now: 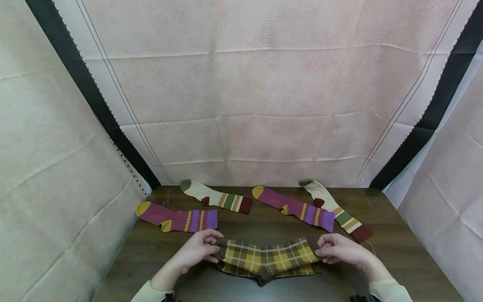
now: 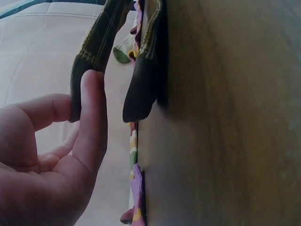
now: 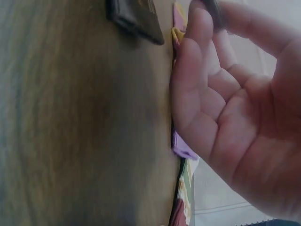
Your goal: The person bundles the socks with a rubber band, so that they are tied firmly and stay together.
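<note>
Left hand (image 1: 198, 249), right hand (image 1: 341, 249) pinching plaid sock (image 1: 264, 258) | plaid: 2 | purple (image 1: 179, 218): 2 | cream (image 1: 213, 195): 2

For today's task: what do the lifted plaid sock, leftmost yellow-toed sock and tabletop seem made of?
Lifted plaid sock: matte knitted textile, probably, since it sags softly between left hand and right hand; fibre unclear.
Leftmost yellow-toed sock: likely a similar matte knit, with faint ribbing.
Tabletop: wood or laminate; brown grain-like streaks and a slight sheen show.
</note>
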Tool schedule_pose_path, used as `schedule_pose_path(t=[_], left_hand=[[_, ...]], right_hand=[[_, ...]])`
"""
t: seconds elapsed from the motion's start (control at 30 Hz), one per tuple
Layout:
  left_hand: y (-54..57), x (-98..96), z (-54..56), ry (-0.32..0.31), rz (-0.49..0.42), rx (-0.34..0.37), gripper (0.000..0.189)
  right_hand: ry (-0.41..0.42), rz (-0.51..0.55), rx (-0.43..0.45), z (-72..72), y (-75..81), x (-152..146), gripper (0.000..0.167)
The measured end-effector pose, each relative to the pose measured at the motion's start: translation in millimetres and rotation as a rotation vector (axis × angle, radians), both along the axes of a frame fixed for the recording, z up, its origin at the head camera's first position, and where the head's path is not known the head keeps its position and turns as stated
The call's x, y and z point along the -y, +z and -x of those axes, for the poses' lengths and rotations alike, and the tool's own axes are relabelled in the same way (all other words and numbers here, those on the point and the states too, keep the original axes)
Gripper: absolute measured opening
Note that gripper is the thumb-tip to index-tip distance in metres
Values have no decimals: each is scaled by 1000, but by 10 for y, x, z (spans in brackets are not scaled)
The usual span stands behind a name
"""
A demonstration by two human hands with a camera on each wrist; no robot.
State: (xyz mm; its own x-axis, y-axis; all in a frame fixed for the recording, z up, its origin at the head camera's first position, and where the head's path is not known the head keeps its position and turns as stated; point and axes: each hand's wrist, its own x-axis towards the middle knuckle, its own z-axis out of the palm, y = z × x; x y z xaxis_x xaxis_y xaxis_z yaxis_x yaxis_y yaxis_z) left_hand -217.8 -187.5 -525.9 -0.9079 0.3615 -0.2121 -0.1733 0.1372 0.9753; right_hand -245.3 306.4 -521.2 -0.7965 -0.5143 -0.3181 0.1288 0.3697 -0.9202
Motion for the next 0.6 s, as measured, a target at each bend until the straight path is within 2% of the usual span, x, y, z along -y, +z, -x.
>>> schedule_pose_path(t=[0.3, 0.6], left_hand=[[-57, -27, -27, -50, 7, 17, 38], [-107, 18, -46, -75, 69, 25, 34]], right_hand=[[61, 29, 4, -61, -44, -58, 10], [73, -33, -18, -106, -122, 3, 14]])
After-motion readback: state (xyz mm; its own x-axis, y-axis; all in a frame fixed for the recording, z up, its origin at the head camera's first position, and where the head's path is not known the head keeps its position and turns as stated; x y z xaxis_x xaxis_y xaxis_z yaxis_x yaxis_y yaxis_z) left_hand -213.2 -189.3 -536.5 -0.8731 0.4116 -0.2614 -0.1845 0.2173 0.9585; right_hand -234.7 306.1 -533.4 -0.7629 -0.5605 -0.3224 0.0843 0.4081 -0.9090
